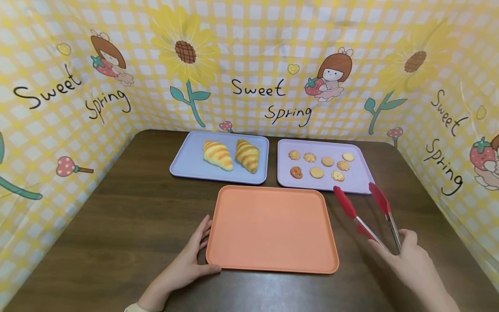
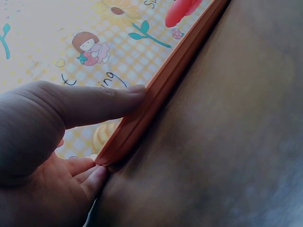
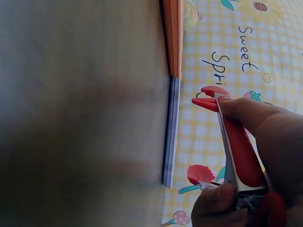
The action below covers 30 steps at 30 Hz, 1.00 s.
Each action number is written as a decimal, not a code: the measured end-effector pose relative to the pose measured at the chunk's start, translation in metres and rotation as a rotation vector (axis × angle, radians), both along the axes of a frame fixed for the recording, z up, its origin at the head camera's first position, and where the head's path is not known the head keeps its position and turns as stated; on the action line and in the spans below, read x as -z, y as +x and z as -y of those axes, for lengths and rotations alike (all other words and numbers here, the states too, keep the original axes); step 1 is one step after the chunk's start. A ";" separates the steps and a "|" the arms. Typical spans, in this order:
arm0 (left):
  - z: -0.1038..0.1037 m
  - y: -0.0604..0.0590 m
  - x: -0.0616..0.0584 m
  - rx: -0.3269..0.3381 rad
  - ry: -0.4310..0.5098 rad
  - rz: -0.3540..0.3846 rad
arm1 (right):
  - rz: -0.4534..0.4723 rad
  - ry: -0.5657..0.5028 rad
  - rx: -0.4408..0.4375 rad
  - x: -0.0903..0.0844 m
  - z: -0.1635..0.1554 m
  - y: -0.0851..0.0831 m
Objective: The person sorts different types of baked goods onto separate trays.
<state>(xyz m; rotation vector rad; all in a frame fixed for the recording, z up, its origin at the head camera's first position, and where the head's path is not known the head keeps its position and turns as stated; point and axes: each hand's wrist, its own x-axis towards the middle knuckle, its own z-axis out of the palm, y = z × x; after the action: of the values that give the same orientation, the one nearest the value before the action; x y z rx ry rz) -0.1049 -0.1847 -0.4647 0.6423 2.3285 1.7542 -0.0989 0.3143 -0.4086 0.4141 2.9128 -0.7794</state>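
At the near left corner of an orange tray (image 1: 273, 229) my left hand (image 1: 191, 255) holds the rim, thumb on the front edge and fingers along the left side. In the left wrist view the thumb (image 2: 109, 101) presses the tray's outer wall (image 2: 156, 90). My right hand (image 1: 415, 262) grips a pair of tongs (image 1: 393, 229) with red tips and metal arms. Those tips stand apart, just in front of a lilac tray's (image 1: 284, 167) near right edge, with nothing between them. Several small cookies (image 1: 316, 172) of different shapes lie on the lilac tray.
Left of the lilac tray is a blue tray (image 1: 185, 160) bearing two croissants (image 1: 217, 155). Both stand at the back of the dark wooden table (image 1: 117, 208), behind the orange tray. A yellow checked cloth (image 1: 253, 43) with printed flowers and figures encloses the back and sides.
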 end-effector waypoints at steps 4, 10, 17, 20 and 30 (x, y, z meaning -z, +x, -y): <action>0.000 0.000 -0.001 -0.004 -0.005 0.006 | 0.046 -0.017 -0.015 0.006 -0.001 0.007; -0.001 0.000 -0.003 -0.008 -0.011 0.039 | 0.080 -0.017 -0.029 0.013 -0.004 0.012; -0.001 0.001 -0.003 -0.002 -0.012 0.068 | 0.131 0.002 -0.015 0.016 -0.005 0.013; -0.002 0.001 -0.002 0.006 -0.005 0.059 | 0.143 0.015 -0.014 0.016 -0.005 0.013; 0.000 0.001 -0.002 0.022 0.010 0.028 | 0.232 0.117 -0.100 0.012 -0.006 0.009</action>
<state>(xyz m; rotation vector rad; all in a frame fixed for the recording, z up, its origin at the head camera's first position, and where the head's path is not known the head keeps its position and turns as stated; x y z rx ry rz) -0.1037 -0.1842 -0.4628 0.6384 2.2866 1.7555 -0.0898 0.3200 -0.4203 0.3402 2.7446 -0.5113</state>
